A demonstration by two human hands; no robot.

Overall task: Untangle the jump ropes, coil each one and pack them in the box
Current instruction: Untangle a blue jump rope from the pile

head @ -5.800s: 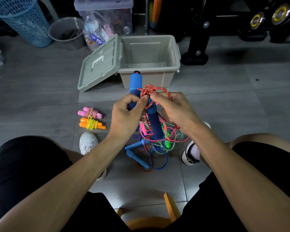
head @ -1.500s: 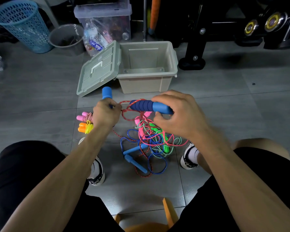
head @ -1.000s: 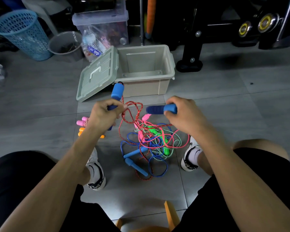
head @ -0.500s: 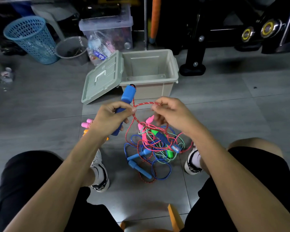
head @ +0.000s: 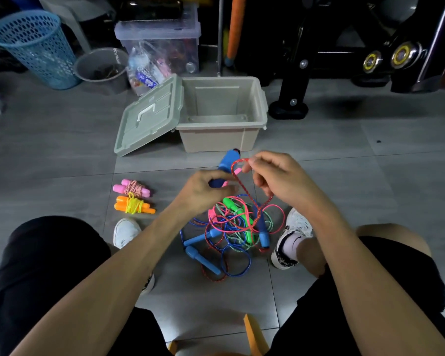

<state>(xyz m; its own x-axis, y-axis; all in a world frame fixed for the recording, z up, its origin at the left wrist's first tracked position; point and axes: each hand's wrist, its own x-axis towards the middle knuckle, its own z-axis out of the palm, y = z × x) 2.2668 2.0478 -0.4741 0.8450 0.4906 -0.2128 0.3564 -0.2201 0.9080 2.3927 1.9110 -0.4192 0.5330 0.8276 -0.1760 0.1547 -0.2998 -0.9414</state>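
Observation:
My left hand (head: 201, 192) grips a blue foam handle (head: 226, 161) that points up toward the box. My right hand (head: 280, 179) pinches a loop of the red braided rope (head: 244, 191), which hangs down to the second blue foam handle (head: 263, 233) lying on the pile. The tangled pile (head: 231, 227) of pink, green and blue ropes lies on the floor between my feet. A beige box (head: 222, 134) stands open and empty behind it, its lid (head: 149, 116) leaning on the left side. Two coiled ropes, pink-handled (head: 132, 188) and orange-handled (head: 134, 205), lie to the left.
A blue mesh basket (head: 36, 47), a grey bucket (head: 102, 69) and a clear storage bin (head: 159, 47) stand at the back left. Black gym equipment (head: 344, 47) fills the back right. My white shoes (head: 125, 232) flank the pile. An orange stool edge (head: 254, 337) shows below.
The red coil around the blue handles has come undone. My right hand let go of the second blue handle, which now lies on the pile, and pinches the red rope instead.

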